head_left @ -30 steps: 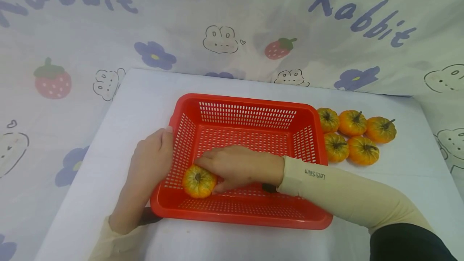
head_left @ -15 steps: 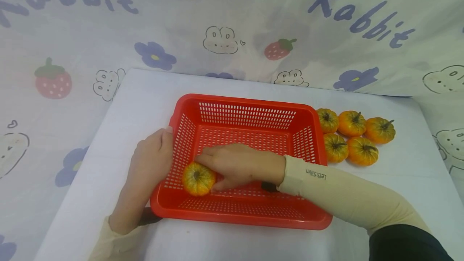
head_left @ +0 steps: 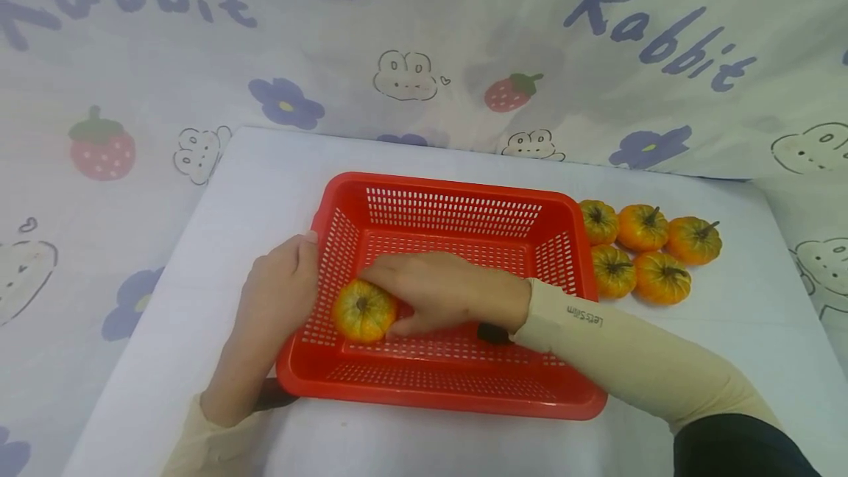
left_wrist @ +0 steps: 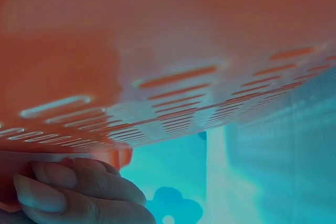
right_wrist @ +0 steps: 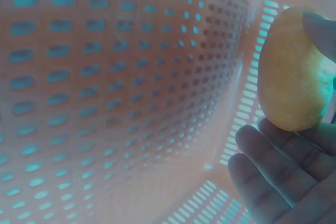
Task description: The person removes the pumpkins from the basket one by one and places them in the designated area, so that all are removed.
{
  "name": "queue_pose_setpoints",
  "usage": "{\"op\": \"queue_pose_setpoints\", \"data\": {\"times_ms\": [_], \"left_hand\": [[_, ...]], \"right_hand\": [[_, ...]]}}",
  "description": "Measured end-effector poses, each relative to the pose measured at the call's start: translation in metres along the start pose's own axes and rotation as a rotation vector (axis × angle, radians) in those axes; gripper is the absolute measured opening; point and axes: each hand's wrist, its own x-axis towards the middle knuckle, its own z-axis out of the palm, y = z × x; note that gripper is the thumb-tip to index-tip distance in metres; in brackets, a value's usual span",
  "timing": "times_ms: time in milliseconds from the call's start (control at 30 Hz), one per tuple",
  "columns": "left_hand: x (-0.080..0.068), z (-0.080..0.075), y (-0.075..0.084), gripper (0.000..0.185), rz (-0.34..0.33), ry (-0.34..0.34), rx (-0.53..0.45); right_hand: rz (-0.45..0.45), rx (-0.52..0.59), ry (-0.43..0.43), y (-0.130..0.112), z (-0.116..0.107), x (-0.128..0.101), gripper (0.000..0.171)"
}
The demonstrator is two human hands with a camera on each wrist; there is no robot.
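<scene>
A red plastic basket (head_left: 440, 407) with slotted walls stands on the white table in the head view. My left hand (head_left: 281, 289) grips its left rim; in the left wrist view the fingers (left_wrist: 94, 182) curl under the rim. Inside the basket, near its left wall, my right hand (head_left: 433, 293) holds a small orange-yellow pumpkin (head_left: 364, 311). The right wrist view has the pumpkin (right_wrist: 291, 72) between thumb and fingers (right_wrist: 262, 182), beside the slotted basket wall. Whether it touches the basket floor I cannot tell.
Several small pumpkins (head_left: 641, 227) sit close together on the white tabletop (head_left: 735, 330), just right of the basket. A printed cloth (head_left: 291, 28) with rabbits, flowers and strawberries hangs behind the table.
The right hand and the pumpkin it holds have shifted a little toward the far side of the basket. My left hand stays on the rim, and the basket stays in place.
</scene>
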Motion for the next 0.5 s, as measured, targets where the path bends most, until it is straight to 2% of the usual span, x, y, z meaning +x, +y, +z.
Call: {"op": "queue_pose_setpoints", "data": {"times_ms": [500], "left_hand": [[0.000,0.001,0.000,0.055,-0.007,0.019,0.003]], "right_hand": [[0.015,-0.010,0.107,0.003,-0.025,-0.012,0.083]]}}
